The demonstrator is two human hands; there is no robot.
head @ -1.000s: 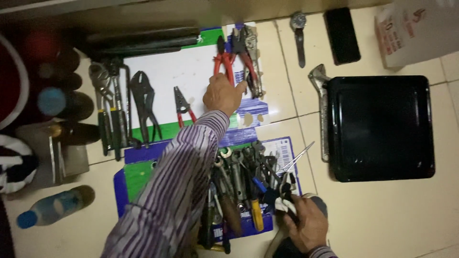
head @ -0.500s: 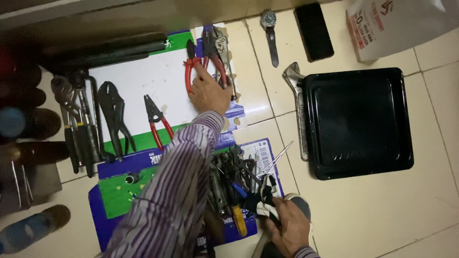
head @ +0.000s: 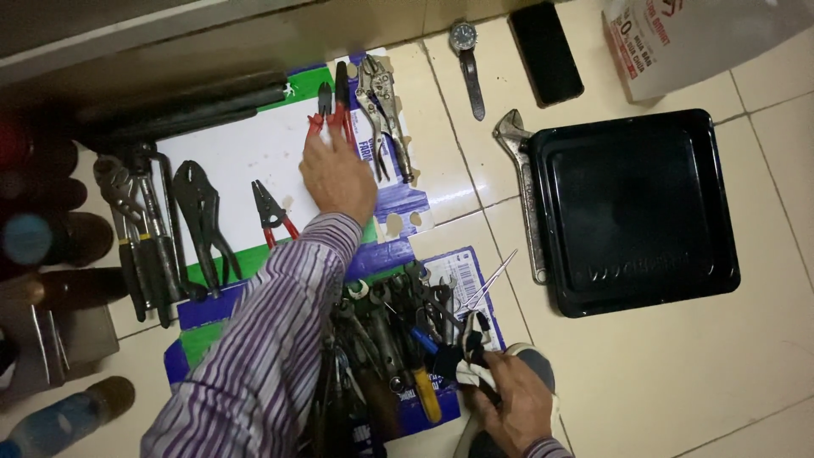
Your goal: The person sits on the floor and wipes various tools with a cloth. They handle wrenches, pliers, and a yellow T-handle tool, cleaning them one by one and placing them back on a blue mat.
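Note:
My left hand (head: 337,176), in a striped sleeve, reaches across a flattened white, green and blue carton (head: 229,161) and rests its fingers on red-handled pliers (head: 329,110). Silver locking pliers (head: 381,110) lie just to the right of them. Small red-handled cutters (head: 271,212) lie to the left of the hand. My right hand (head: 509,405) is low in the view, closed on a dark-handled tool with a white rag (head: 471,356). A heap of wrenches and screwdrivers (head: 386,339) lies beside it on a blue carton.
A black square tray (head: 636,212) sits on the tiled floor at right, a large adjustable wrench (head: 521,187) along its left edge. A wristwatch (head: 468,59), a black phone (head: 547,51) and a white bag (head: 695,34) lie farther back. Dark pliers (head: 203,220), wrenches and bottles stand at left.
The view has shifted, so everything sits lower and further right in frame. My left hand stays on the red-handled pliers. My right hand keeps hold of its tool.

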